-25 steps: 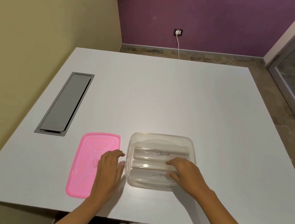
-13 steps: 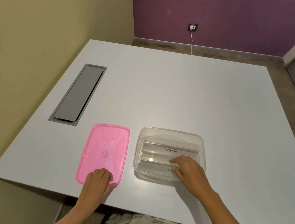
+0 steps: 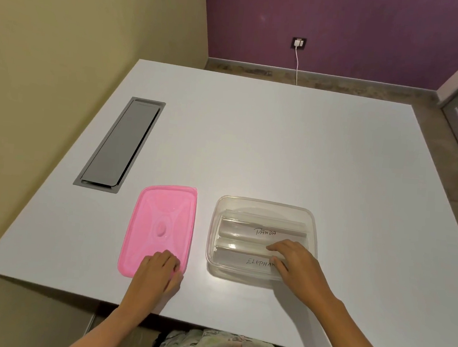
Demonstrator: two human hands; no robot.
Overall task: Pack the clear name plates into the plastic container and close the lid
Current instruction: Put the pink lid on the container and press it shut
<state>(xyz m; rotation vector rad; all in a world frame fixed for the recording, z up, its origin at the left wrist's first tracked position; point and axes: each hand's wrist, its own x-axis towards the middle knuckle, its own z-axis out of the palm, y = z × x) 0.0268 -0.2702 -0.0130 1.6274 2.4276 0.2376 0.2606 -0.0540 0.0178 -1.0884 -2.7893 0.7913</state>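
Note:
A clear plastic container (image 3: 313,222) stands near the table's front edge. Two clear name plates lie inside it, the far one marked PANDA (image 3: 248,226) and the near one marked ELEPHANT (image 3: 240,257). My right hand (image 3: 295,262) reaches into the container and its fingers rest on the right end of the ELEPHANT plate. A pink lid (image 3: 160,222) lies flat on the table to the container's left. My left hand (image 3: 158,271) sits on the lid's near right corner, fingers curled over its edge.
A grey cable hatch (image 3: 119,144) is set into the white table (image 3: 279,150) at the left. Walls stand close on the left and at the back. A glass door is at the right.
My left hand has moved from the container's left side down to the lid's near corner. My right hand stays on the ELEPHANT plate. The view has shifted left.

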